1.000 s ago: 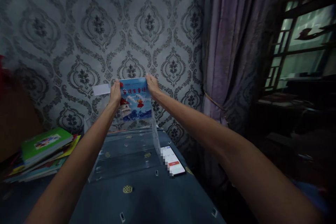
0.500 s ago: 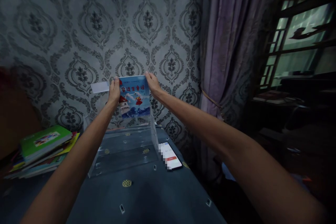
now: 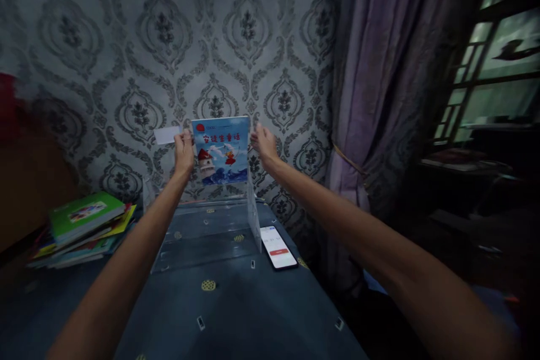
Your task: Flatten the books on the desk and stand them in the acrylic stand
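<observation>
A blue picture book [image 3: 223, 152] with red Chinese characters and a small red figure on its cover stands upright against a clear plastic rack [image 3: 254, 214]. My left hand [image 3: 184, 153] is right beside the book's left edge, fingers loosely bent and apart; whether a fingertip touches the edge is hard to tell. My right hand [image 3: 265, 145] is off the book's right edge with a small gap, fingers loosely spread and holding nothing. A white rectangle [image 3: 166, 135] shows just left of my left hand; what it is attached to is unclear.
On the left lies a stack of books [image 3: 88, 219] with a green one on top, beside a brown box [image 3: 34, 191]. A lit phone [image 3: 278, 248] lies on the dark patterned tablecloth [image 3: 228, 315] right of the rack. Patterned wallpaper and a purple curtain [image 3: 358, 95] rise behind.
My right hand has let go of the book's right edge and moved away to the right. My left hand has eased off the cover's left side. The camera view has shifted slightly.
</observation>
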The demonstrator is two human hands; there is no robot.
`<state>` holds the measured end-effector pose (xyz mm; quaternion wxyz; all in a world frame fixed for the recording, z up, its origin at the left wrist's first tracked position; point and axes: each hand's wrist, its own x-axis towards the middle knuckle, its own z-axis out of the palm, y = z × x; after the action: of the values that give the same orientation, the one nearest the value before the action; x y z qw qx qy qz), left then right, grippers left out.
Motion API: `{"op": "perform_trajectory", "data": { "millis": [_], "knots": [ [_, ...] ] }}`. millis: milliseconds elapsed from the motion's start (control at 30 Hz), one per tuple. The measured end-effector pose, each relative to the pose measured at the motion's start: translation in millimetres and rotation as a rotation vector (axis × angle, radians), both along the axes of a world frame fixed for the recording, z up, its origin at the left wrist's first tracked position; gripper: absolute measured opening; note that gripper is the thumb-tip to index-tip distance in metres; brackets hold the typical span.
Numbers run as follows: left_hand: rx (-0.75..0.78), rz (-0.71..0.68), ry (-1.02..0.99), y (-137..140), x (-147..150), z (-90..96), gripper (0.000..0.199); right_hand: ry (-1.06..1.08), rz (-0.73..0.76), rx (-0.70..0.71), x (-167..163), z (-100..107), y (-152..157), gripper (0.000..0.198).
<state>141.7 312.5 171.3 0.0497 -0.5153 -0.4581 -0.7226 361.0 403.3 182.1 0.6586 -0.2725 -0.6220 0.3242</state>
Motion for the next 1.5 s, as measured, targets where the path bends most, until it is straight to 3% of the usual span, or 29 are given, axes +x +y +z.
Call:
{"op": "perform_trajectory", "data": {
  "millis": [67,167,333,433,533,700,800,900,1133,1500],
  "knots": [
    [-0.008,0.078,-0.016,-17.7,-0.1,-23.9,0.043,0.042,-0.089,0.078,9.5,-23.6,-22.4,0.051],
    [-0.034,0.171,0.056,-53.9,-2.3,-71.1,0.035,-0.054,-0.044,0.295,22.9,-74.1,-71.8,0.047],
    [-0.288,0.470,0.493,-119.0,-28.8,-140.1,0.033,-0.411,0.226,0.269,34.2,-166.5,-165.1,0.036],
    [-0.387,0.595,0.572,-148.5,-64.7,-153.2,0.031,-0.564,0.378,0.158,29.8,-205.9,-205.8,0.034],
    [-0.465,0.713,0.544,-169.1,-110.8,-147.8,0.034,-0.642,0.504,0.067,21.5,-229.0,-230.5,0.038],
    [-0.633,0.892,0.509,-191.0,-191.0,-136.8,0.049,-0.677,0.557,-0.037,8.8,-257.2,-246.1,0.048],
    [-0.995,0.986,0.638,-198.8,-228.5,-136.5,0.063,-0.697,0.556,-0.124,4.3,-271.9,-246.1,0.056],
    [-1.205,0.976,0.681,-203.1,-249.2,-135.4,0.070,-0.693,0.590,-0.198,2.1,-277.1,-243.5,0.061],
    [-1.282,0.977,0.814,-214.8,-250.6,-130.2,0.062,-0.637,0.623,-0.274,1.9,-272.8,-243.1,0.064],
    [-1.256,0.966,1.010,-243.7,-214.1,-137.6,0.046,-0.658,0.629,-0.229,4.3,-271.6,-243.7,0.067]
  ]
}}
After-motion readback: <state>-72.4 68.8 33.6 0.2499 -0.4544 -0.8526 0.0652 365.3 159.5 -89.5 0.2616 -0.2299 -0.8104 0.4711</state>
